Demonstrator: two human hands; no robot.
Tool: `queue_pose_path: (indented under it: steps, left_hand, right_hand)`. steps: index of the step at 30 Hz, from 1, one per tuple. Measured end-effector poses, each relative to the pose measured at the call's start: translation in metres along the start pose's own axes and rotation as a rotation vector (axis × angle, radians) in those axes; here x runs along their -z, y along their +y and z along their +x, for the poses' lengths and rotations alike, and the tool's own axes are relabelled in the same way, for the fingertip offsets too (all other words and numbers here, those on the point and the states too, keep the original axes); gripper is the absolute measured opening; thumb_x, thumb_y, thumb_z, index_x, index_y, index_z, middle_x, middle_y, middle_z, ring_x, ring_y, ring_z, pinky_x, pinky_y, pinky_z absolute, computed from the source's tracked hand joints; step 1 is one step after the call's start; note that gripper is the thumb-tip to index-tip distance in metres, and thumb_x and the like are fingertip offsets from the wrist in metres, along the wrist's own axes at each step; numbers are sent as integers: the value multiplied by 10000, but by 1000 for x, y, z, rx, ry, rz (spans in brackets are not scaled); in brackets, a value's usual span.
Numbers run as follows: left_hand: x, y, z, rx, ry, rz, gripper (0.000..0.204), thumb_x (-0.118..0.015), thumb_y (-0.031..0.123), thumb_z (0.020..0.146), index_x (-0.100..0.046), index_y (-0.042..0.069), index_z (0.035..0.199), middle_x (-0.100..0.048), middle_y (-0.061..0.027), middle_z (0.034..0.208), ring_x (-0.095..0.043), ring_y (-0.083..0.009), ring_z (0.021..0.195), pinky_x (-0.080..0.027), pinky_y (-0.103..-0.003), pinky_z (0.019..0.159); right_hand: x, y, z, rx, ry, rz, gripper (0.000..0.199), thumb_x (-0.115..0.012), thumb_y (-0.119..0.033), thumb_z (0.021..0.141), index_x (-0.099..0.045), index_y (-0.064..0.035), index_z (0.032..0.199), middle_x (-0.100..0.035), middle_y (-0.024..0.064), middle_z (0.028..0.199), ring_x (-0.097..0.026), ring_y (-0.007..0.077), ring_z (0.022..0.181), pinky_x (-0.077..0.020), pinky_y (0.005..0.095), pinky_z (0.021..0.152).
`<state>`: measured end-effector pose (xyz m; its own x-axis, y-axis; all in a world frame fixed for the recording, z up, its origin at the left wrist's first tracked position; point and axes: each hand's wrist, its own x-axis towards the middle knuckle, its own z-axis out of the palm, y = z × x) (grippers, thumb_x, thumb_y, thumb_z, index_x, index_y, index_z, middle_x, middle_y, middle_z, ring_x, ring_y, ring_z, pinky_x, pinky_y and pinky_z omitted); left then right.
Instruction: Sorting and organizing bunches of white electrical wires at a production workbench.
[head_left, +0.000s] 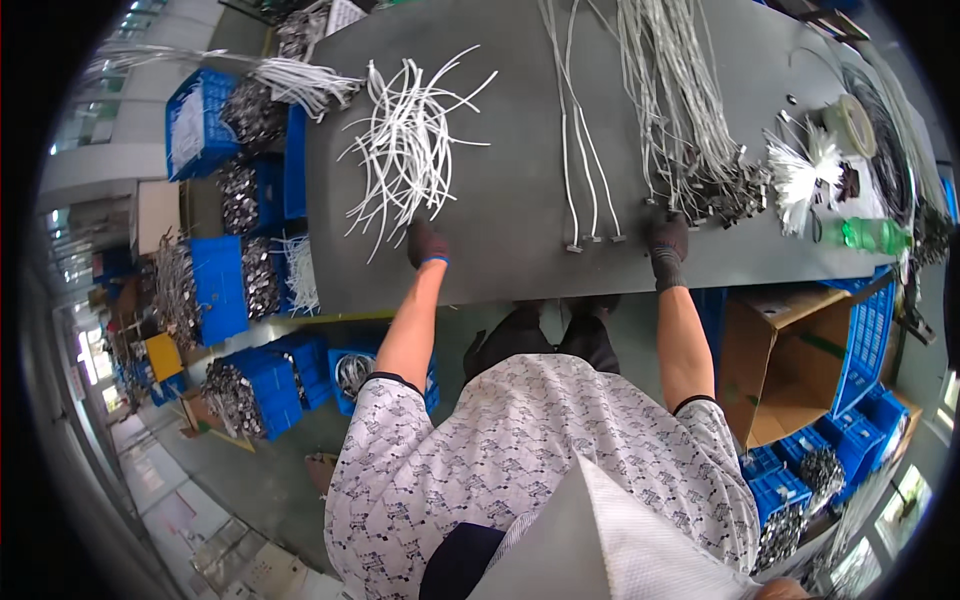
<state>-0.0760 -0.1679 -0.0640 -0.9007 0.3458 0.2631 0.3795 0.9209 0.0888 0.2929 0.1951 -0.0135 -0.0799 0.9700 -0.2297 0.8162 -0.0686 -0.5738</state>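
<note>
My left hand (427, 243), in a dark knitted glove, is closed at the near end of a loose pile of white strands (410, 150). Whether any strand is between its fingers is hidden. On the right, my right hand (668, 243), gloved the same way, is closed beside the connector ends (715, 190) of a thick bundle of pale cables (672, 80). Its fingertips touch the nearest connectors, and what they grip cannot be made out. Between my hands, three separate cables (585, 170) lie lengthwise with their small dark connectors toward me.
The grey table (510, 200) spans the area before me. At its right are a fan of white ties (805, 170), a tape roll (850, 125) and a green bottle (873, 236). Blue crates (217, 290) of parts stand left; an open cardboard box (790, 360) sits below right.
</note>
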Motion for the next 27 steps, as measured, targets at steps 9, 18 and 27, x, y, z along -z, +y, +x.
queue_pose_path:
  steps: [9, 18, 27]
  left_hand:
    - [-12, 30, 45, -206, -619, 103, 240, -532, 229, 881, -690, 103, 1010, -688, -184, 1081, -677, -387, 1001, -556, -516, 800]
    - [57, 127, -40, 533, -1371, -1255, 259, -738, 189, 827, -634, 95, 1044, -647, -35, 833, -654, -170, 748, -564, -309, 682]
    - [78, 347, -262, 607, -1485, -1288, 155, -629, 48, 863, -578, 24, 1007, -656, -123, 851, -680, -246, 718, -598, -383, 676]
  right_hand:
    - [42, 68, -100, 226, -22, 144, 197, -531, -203, 964, -596, -23, 1013, -621, 229, 898, -610, 422, 840, -486, 438, 705]
    - [132, 372, -300, -259, -615, -496, 167, -554, -137, 865, -636, -4, 924, -666, 266, 887, -664, 416, 811, -532, 476, 693]
    - [187, 434, -445, -238, -393, -71, 211, -546, -216, 840, -660, -46, 890, -676, 231, 948, -650, 428, 923, -518, 520, 760]
